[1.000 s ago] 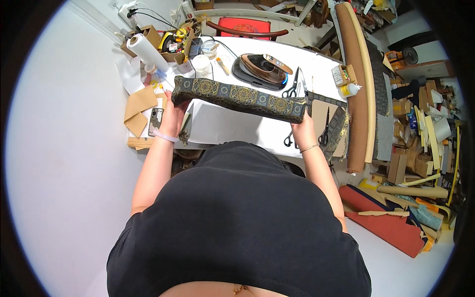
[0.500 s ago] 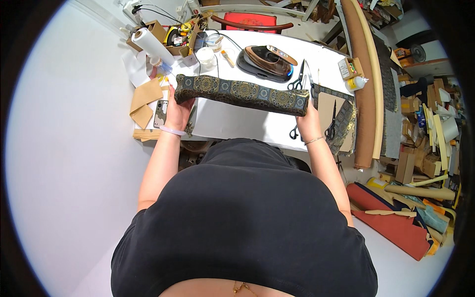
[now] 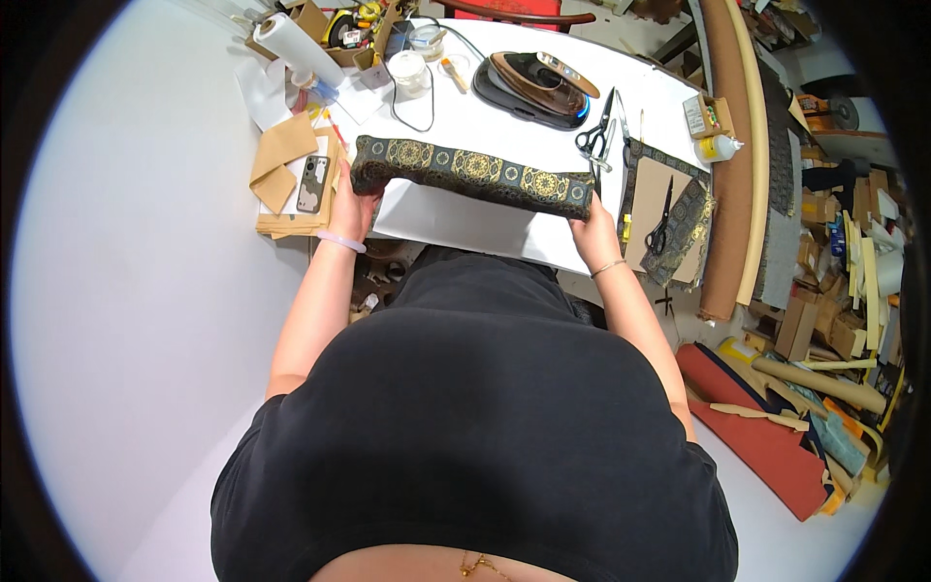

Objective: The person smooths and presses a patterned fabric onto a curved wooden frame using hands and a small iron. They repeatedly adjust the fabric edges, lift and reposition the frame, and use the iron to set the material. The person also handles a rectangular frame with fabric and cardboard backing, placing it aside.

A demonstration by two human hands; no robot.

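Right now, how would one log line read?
left hand: grips end | right hand: grips other end | long dark gold-patterned fabric-covered box: above white table

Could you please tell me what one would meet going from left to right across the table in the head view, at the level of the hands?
Brown paper pieces → phone → left hand → long dark box with gold pattern → right hand → black scissors → tan roll.

Long box (image 3: 473, 177): dark cloth, gold medallion pattern. Table (image 3: 504, 126): white. Iron (image 3: 530, 89): brown, glossy. Scissors (image 3: 594, 136): black handles. Paper sheets (image 3: 283, 165): tan. Shirt (image 3: 475, 427): black. Wristband (image 3: 341, 242): pale pink. Floor cloth (image 3: 761, 436): red.
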